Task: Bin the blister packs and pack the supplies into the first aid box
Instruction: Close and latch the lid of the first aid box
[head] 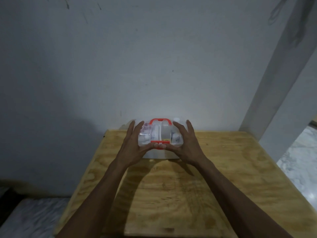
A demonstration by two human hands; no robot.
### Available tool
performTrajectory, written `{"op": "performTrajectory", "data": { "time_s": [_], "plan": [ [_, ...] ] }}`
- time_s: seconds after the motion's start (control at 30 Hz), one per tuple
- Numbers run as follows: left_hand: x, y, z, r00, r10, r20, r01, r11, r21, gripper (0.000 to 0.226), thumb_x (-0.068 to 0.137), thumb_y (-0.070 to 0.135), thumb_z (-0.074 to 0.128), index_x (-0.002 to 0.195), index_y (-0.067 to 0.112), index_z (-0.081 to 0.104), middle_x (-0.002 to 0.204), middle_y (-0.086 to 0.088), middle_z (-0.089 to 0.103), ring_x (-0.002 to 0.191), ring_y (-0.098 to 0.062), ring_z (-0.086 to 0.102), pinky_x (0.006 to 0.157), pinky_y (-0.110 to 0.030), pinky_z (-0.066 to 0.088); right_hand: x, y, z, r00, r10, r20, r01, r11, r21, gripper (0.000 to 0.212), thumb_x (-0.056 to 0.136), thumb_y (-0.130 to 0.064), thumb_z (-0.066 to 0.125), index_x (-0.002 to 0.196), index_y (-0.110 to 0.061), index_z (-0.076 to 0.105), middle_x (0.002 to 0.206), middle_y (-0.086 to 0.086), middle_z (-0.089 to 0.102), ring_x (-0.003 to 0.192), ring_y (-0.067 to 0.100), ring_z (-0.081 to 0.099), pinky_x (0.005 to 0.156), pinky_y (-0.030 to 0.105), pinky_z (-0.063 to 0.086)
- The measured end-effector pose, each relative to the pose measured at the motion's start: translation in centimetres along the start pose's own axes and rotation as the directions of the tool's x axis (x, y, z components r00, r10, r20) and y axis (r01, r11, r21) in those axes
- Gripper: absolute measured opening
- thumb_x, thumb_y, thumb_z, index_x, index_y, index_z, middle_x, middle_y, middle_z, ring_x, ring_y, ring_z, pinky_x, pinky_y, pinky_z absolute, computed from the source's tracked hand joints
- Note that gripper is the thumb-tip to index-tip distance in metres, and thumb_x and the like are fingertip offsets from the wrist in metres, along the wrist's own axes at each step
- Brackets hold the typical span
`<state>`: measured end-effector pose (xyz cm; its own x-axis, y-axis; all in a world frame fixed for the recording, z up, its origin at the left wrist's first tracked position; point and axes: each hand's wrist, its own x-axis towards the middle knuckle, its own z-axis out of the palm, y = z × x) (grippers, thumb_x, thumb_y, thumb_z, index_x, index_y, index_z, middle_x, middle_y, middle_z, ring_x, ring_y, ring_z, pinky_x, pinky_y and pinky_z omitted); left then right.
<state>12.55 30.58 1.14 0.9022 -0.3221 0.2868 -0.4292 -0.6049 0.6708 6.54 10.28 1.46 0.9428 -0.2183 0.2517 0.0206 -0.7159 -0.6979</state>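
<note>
Bare table [223, 177] beside box [160, 134]

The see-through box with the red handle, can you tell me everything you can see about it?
The clear plastic first aid box with a red handle sits at the far edge of the wooden plywood table, by the grey wall. Its lid looks shut, handle folded flat on top, with a red latch at the front. Blurry supplies show through the lid. The left hand and right hand cup its sides, with both thumbs on the latch.
</note>
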Motion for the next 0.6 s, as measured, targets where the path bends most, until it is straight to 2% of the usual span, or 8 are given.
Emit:
{"op": "performTrajectory", "data": {
  "time_s": [0.13, 0.3, 0.43, 0.6],
  "plan": [
    [1.3, -0.5, 0.1, 1.000, -0.004, 0.003, 0.004, 1.000, -0.002, 0.103, 0.068, 0.069, 0.063, 0.153, 0.027, 0.022, 0.165, 0.000, 0.008, 0.149, -0.023, 0.018, 0.115, -0.043, 0.026, 1.7, 0.5, 0.4, 1.000, -0.015, 0.012, 0.015, 1.000, -0.001, 0.100, 0.066, -0.066, 0.073, 0.149, -0.038, 0.025, 0.164, 0.001, -0.005, 0.149, 0.026, 0.012, 0.114, 0.045, 0.027],
    [3.1, -0.9, 0.3, 1.000, -0.009, -0.003, 0.009, 1.000, -0.022, 0.100, 0.071, 0.063, 0.068, 0.153, 0.027, 0.023, 0.165, 0.000, 0.006, 0.147, -0.023, 0.021, 0.112, -0.039, 0.029, 3.6, 0.9, 0.6, 0.999, -0.029, 0.021, 0.029, 1.000, 0.008, 0.101, 0.065, -0.068, 0.072, 0.149, -0.037, 0.026, 0.164, 0.001, -0.004, 0.149, 0.026, 0.014, 0.112, 0.044, 0.029],
    [4.1, -1.3, 0.4, 1.000, -0.018, 0.014, 0.018, 1.000, -0.023, 0.102, 0.069, 0.066, 0.065, 0.153, 0.027, 0.022, 0.165, 0.000, 0.005, 0.147, -0.024, 0.023, 0.112, -0.042, 0.032, 4.7, 1.0, 0.9, 0.999, -0.023, 0.023, 0.023, 1.000, 0.003, 0.102, 0.062, -0.072, 0.069, 0.148, -0.039, 0.026, 0.164, 0.000, -0.003, 0.148, 0.027, 0.016, 0.112, 0.045, 0.030],
    [4.7, -1.6, 0.6, 1.000, -0.012, 0.015, 0.012, 1.000, -0.019, 0.100, 0.069, 0.068, 0.063, 0.152, 0.030, 0.021, 0.164, 0.000, 0.005, 0.148, -0.024, 0.018, 0.113, -0.043, 0.028, 5.1, 0.9, 0.6, 0.999, -0.035, 0.032, 0.034, 0.999, 0.028, 0.098, 0.068, -0.062, 0.075, 0.149, -0.035, 0.027, 0.164, 0.002, -0.004, 0.148, 0.028, 0.015, 0.113, 0.044, 0.030]
  ]
}}
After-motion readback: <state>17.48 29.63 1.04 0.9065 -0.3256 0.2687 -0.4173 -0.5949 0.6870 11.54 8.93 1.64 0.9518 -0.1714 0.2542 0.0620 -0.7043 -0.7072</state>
